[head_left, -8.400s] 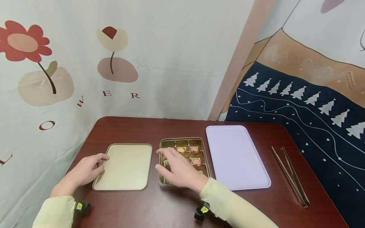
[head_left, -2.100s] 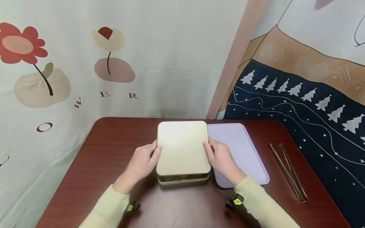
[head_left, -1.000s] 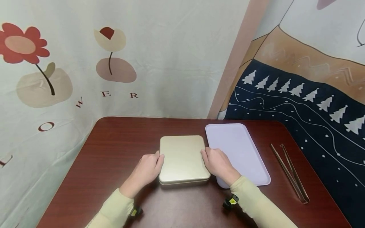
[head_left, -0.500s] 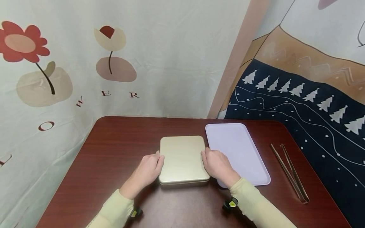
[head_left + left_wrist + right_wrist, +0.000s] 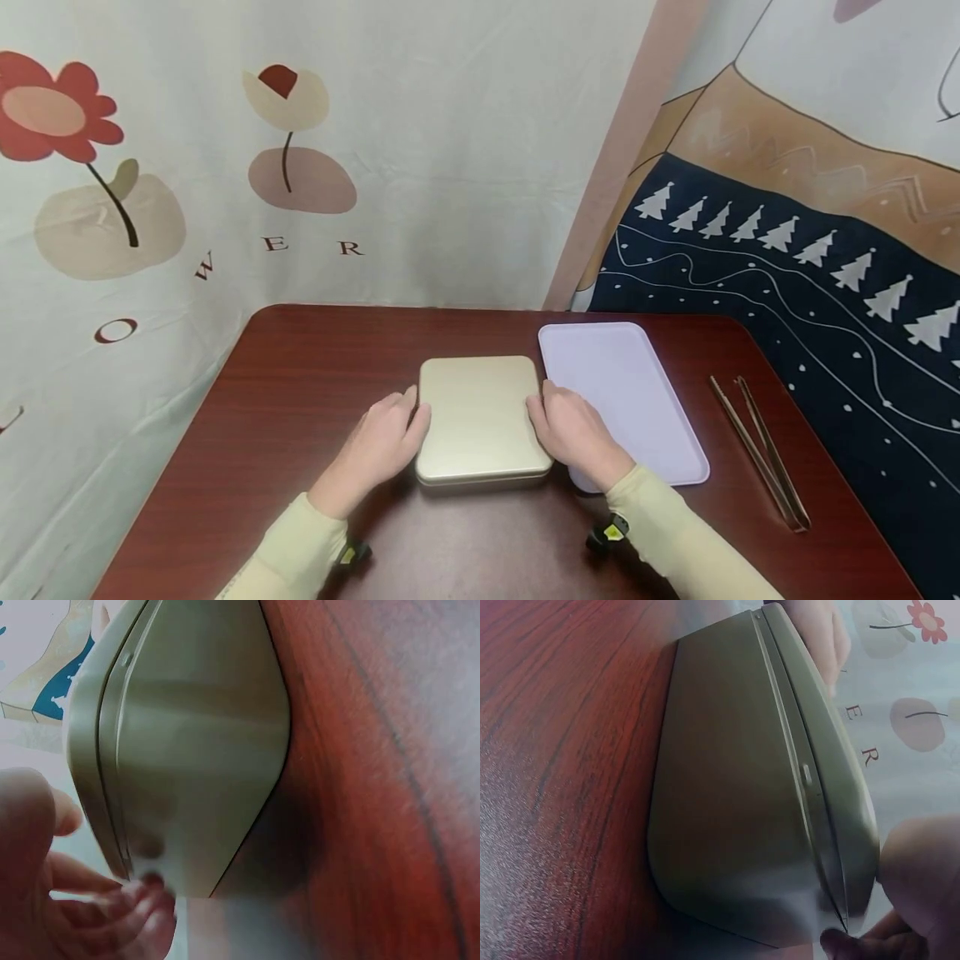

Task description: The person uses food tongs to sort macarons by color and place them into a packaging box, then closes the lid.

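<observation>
A pale gold tin (image 5: 480, 421) with its lid on rests on the table, centre. At its left side is my left hand (image 5: 375, 446), thumb tip over the lid's edge and fingers at the side wall. The left wrist view has the curled fingers (image 5: 154, 919) by the tin's corner, below the lid seam. My right hand (image 5: 573, 429) holds the opposite side, its thumb along the lid's edge. A fingertip (image 5: 840, 943) meets the lid seam in the right wrist view. The lid hides whatever lies inside.
Right of the tin, under part of my right hand, is a pale lilac tray (image 5: 630, 392). Metal tongs (image 5: 765, 458) lie farther right on the dark red wooden table (image 5: 322, 358). Printed curtains (image 5: 450, 167) hang close behind it.
Earlier the lid lay apart at left and the tin's compartments showed sweets. Both hands brought the lid over and set it on. Lately my left thumb and index finger have spread slightly.
</observation>
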{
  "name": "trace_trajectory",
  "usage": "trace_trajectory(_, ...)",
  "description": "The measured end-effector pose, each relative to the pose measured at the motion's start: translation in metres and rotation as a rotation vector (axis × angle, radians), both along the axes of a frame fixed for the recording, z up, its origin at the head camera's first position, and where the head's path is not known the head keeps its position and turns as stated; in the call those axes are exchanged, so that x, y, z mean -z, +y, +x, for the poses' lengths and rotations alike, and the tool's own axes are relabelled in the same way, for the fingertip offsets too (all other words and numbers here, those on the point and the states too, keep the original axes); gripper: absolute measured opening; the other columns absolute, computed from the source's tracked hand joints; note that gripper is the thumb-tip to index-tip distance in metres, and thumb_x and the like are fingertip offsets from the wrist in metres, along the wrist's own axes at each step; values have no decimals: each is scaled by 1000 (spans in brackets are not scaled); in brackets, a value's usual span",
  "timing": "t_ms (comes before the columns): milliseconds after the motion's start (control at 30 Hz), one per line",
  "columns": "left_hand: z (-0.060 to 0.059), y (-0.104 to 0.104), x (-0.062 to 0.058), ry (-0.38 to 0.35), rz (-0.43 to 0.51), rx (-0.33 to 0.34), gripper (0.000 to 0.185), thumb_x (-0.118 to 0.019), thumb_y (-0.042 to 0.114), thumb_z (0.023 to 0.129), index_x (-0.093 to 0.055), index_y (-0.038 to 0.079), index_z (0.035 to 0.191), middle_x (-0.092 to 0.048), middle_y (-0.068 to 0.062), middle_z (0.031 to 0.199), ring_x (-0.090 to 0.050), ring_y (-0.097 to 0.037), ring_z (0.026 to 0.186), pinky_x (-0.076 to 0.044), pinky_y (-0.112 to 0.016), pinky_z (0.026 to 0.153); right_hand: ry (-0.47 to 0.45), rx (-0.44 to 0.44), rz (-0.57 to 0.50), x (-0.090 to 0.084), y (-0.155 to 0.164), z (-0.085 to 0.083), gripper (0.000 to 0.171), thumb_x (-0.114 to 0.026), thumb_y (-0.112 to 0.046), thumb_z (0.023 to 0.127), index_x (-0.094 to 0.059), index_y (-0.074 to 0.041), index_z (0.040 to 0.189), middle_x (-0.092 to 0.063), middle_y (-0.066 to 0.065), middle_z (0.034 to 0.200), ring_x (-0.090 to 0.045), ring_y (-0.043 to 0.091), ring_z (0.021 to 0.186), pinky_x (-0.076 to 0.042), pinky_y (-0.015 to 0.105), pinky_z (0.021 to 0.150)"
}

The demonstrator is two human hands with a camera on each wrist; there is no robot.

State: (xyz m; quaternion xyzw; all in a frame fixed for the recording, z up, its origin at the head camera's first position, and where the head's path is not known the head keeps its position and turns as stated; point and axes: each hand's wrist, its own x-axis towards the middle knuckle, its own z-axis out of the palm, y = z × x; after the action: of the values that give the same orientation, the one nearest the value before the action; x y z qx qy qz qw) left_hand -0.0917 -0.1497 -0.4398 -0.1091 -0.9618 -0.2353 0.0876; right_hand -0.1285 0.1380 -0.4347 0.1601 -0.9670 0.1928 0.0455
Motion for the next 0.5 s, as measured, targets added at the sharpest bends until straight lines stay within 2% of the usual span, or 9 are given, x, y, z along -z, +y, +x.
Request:
trace_trajectory(133, -5, 0, -5, 31, -31, -20, 66, -54, 44, 106, -53, -8, 148, -58, -27, 139, -57, -46, 124, -53, -61, 104, 0, 22, 10, -2, -2, -3, 62, -52, -36, 109, -48, 11, 150, -63, 27, 127, -65, 37, 115, -59, 51, 98)
trace_trajectory(200, -8, 3, -9, 39, -39, -11, 76, -55, 51, 103, -47, -5, 153, -50, -26, 150, -49, -47, 135, -49, -63, 108, 5, -4, 4, -3, -4, -5, 67, -52, -39, 109, -42, 8, 155, -57, 27, 139, -59, 38, 126, -54, 52, 108)
trace_trajectory(333, -15, 13, -15, -17, -82, 17, 93, -50, 68, 100, -32, 1, 163, -27, -19, 170, -24, -47, 155, -37, -71, 118, 8, -93, -10, -6, -11, -12, 74, -50, -44, 108, -34, 6, 160, -39, 27, 161, -40, 41, 149, -38, 54, 124)
trace_trajectory(433, -20, 21, -16, -67, -141, 42, 102, -40, 78, 98, -22, 5, 167, -10, -14, 176, -4, -46, 160, -23, -73, 124, -8, -135, 16, -7, -18, -15, 81, -46, -51, 107, -27, 5, 163, -24, 26, 170, -23, 42, 158, -27, 55, 130)
trace_trajectory(500, -22, 25, -15, -86, -188, 55, 107, -34, 83, 97, -19, 5, 168, -2, -12, 177, 4, -45, 161, -13, -73, 126, -29, -145, 48, -6, -21, -17, 86, -42, -56, 107, -21, 3, 165, -16, 24, 173, -12, 40, 161, -22, 58, 131)
